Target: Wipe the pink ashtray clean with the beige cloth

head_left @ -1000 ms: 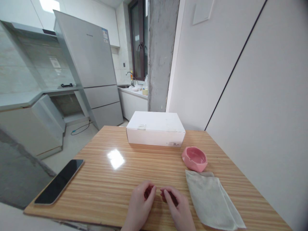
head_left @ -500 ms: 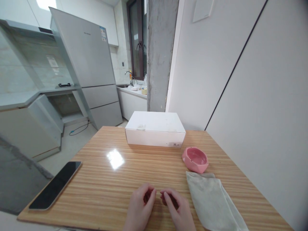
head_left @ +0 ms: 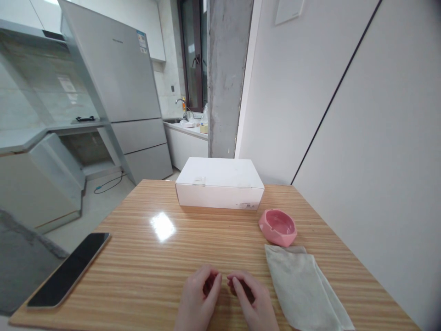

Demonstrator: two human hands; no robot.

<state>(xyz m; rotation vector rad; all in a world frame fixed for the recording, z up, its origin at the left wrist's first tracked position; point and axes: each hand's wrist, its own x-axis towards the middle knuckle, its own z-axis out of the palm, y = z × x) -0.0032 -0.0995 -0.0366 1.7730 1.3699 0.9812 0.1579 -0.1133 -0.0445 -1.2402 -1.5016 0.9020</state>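
Note:
My left hand [head_left: 201, 294] rests at the near edge of the wooden table [head_left: 138, 276], fingers curled with thumb and fingertips together. Just right of it, a small gap away, my right hand [head_left: 251, 296] is curled in the same way. Nothing shows in either hand. Right of my right hand lies a folded grey-green cloth [head_left: 303, 285]. Behind the cloth sits a pink octagonal dish [head_left: 278, 227]. A closed white box [head_left: 219, 184] stands at the table's far edge.
A black-screened phone [head_left: 70, 269] lies near the table's left edge. A white wall [head_left: 379, 151] runs along the right side. Beyond the table are a grey pillar [head_left: 227, 82], a silver refrigerator [head_left: 113, 69] and a sink counter [head_left: 186, 140].
The view has shifted slightly, so most things appear a little further left. Both hands keep the same curled pose, and the objects on the table stay in place.

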